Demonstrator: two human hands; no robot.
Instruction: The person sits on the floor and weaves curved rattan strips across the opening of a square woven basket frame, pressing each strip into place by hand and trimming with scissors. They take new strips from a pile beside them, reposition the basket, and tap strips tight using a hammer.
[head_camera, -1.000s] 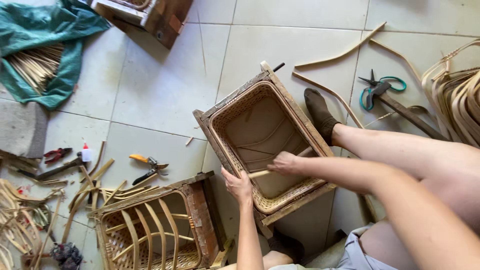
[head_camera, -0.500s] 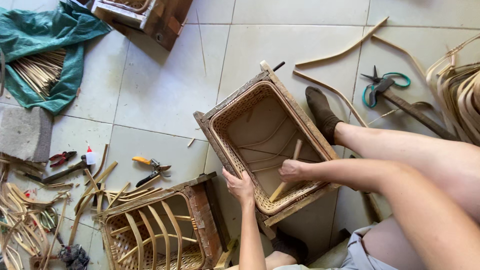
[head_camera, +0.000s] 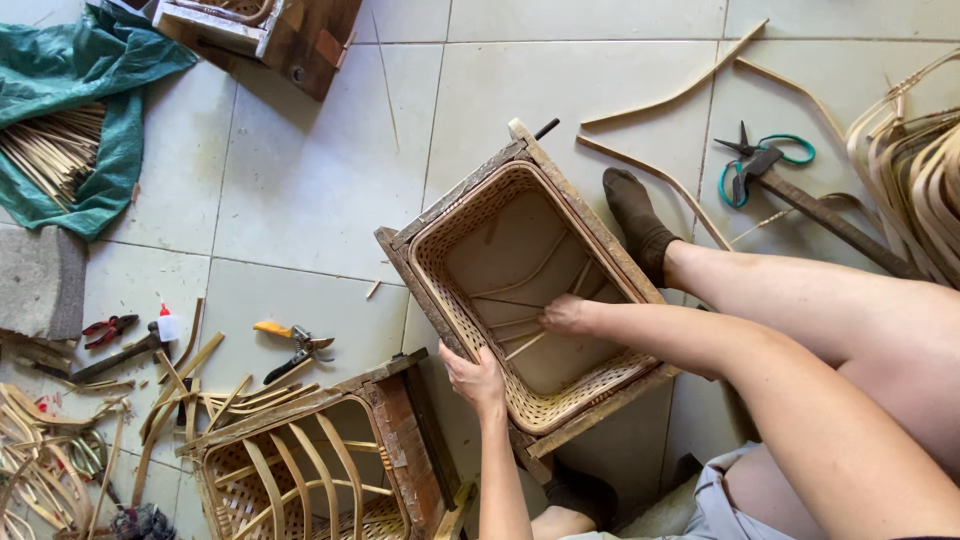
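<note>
Since the earlier frames the right hand has slid left and deeper into the woven basket, and the thin stick it holds now lies flatter, pointing toward the near-left wall. The fingers are closed around the stick's upper end. The left hand has kept its place, clamped over the basket's near-left rim with the thumb inside the weave. The basket sits tilted in its wooden frame on the tiled floor, between the person's legs, with a socked foot touching its far-right edge. A second, half-woven basket stands just beside it on the left. Yellow-handled pruners lie near that one, and green-handled scissors lie well apart to the right, beside loose cane strips.
</note>
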